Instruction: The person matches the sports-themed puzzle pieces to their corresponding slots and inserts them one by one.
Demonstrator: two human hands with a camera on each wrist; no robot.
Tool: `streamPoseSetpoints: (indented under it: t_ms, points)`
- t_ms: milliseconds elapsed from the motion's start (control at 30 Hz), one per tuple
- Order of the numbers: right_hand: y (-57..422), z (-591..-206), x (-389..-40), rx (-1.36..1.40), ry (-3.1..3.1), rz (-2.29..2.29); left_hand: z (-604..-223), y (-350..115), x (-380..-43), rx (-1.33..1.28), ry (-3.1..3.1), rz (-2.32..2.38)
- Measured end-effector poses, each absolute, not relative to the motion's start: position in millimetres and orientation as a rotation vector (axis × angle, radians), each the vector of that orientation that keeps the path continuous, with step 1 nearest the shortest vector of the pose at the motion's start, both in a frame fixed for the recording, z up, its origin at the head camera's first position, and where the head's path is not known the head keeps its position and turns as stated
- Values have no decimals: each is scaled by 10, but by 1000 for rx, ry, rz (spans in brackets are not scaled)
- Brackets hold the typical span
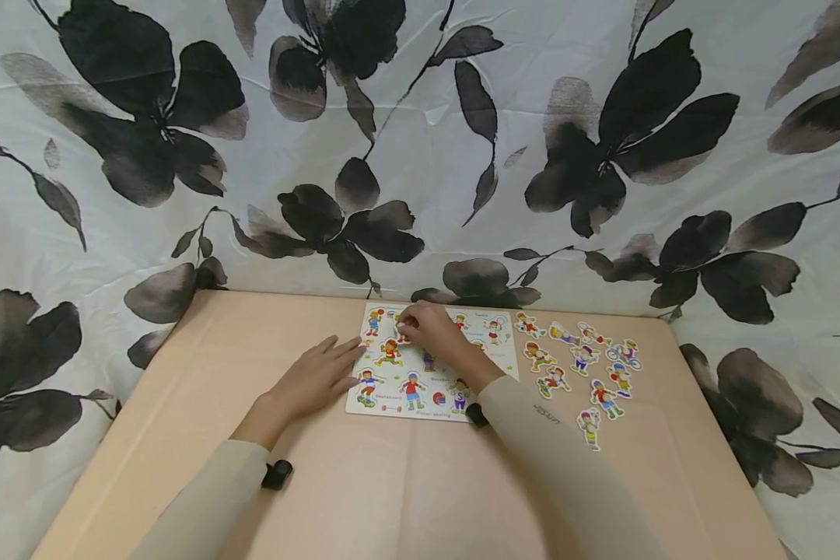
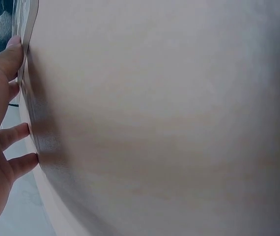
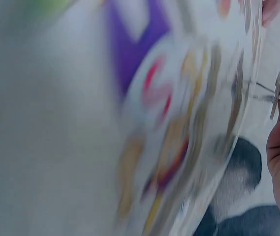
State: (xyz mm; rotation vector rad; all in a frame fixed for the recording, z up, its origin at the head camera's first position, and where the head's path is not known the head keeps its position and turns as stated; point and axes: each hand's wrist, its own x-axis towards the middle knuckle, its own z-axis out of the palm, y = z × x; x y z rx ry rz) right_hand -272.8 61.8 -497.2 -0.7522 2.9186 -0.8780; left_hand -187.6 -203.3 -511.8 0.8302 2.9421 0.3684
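The right hand is narrowed on a small flat piece, pinched between thumb and fingers. I find this piece over the upper left part of a white picture board; the right wrist view shows it edge-on and raised off the surface, so its picture cannot be read. The left hand is spread, its fingers extended and holding nothing, with fingertips at the board's left edge.

The board lies flat towards the far side of the table and bears coloured figures at play. Among them I note a running figure near the left hand's fingertips, a figure on a skateboard at the lower left, and a figure in a red top at the lower middle. The right hand and forearm hide part of the upper and right areas.

To the right of the board lies a loose group of cut-out figures with white borders. A cyclist piece sits at the group's right side; a separate figure piece lies nearest the person.

Both arms wear pale sleeves, with a dark device by the left wrist. Behind the table hangs a white cloth printed with dark flowers.
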Motion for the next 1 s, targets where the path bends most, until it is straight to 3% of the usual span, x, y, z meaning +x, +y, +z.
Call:
streamPoseSetpoints:
  t_ms: [500, 1000]
  points:
    - [0, -5021, -2914, -581, 2952, -778, -5156, -2085, -1877, 915, 2968, 337]
    - [-176, -5026, -2965, -521, 3000, -538, -5182, -2090, -1888, 908, 2966, 350]
